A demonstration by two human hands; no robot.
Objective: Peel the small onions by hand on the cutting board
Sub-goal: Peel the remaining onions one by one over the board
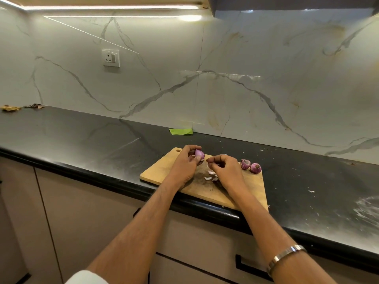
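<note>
Hands meet just below the centre of the frame, over a wooden cutting board. My left hand grips one small purple onion between thumb and fingertips, lifted slightly above the board's far edge. My right hand sits just beside it with fingers curled in a pinch; I judge it holds a scrap of skin, though the scrap itself is too small to tell. Under the hands, pale peel pieces lie on the board. To the right, two more onions rest touching each other at the board's far right corner, their dark purple skins apparently on. So I judge the work about one onion in, with two left. Around the board runs a dark countertop; a green scrap lies against the marble wall above centre.
</note>
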